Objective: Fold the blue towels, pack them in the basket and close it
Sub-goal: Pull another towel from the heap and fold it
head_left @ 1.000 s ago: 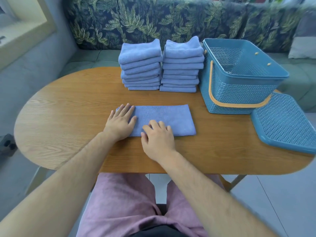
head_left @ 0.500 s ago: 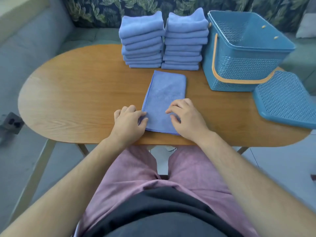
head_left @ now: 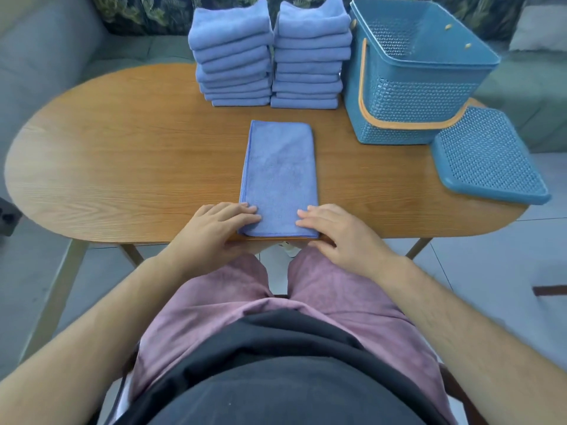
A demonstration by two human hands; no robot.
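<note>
A blue towel [head_left: 280, 173], folded into a long strip, lies lengthwise in the middle of the wooden table [head_left: 122, 164], its near end at the table's front edge. My left hand [head_left: 214, 231] holds the near left corner, fingers flat on top and thumb at the edge below. My right hand [head_left: 334, 234] holds the near right corner the same way. Two stacks of folded blue towels [head_left: 233, 56] [head_left: 310, 56] stand side by side at the back. The open blue basket [head_left: 411, 96] with an orange handle stands to their right, nothing visible inside. Its blue lid [head_left: 487, 154] lies flat beside it.
A sofa with a leaf-print back [head_left: 147, 10] runs behind the table. The lid overhangs the table's right front edge. Bare wood lies to the left of the towel. My lap in pink shorts is below the table edge.
The towel has been turned from crosswise to lengthwise and drawn to the front edge. Both hands have moved to its near corners. The camera has tilted down.
</note>
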